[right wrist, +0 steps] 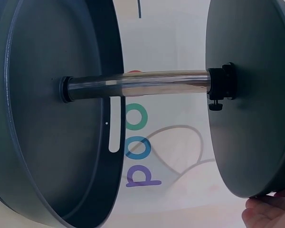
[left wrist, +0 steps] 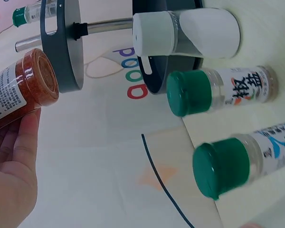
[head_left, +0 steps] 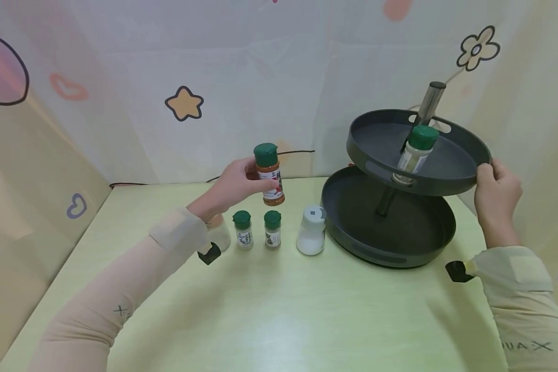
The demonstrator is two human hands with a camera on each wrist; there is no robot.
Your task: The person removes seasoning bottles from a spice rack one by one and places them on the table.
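Up over the table, my left hand [head_left: 236,185] holds a spice jar [head_left: 270,178] of red powder with a green lid, its thumb across the label. In the left wrist view the red jar [left wrist: 38,78] is tilted, its base showing. My right hand [head_left: 498,199] grips the right rim of the upper tray [head_left: 376,135] of a dark grey two-tier stand. A green-lidded jar of pale contents [head_left: 415,155] stands inside that tray. Below it, the bare lower tray [head_left: 353,227] rests on the table. In the right wrist view, fingertips [right wrist: 263,209] touch the upper tray's edge from underneath.
Two small green-lidded jars [head_left: 244,231] stand side by side on the table [head_left: 279,310]. A white-topped container [head_left: 311,231] is between them and the stand. Another container [head_left: 219,233] is partly hidden behind my left wrist. A metal pole [head_left: 431,102] rises through the stand. A printed curtain [head_left: 260,93] hangs behind.
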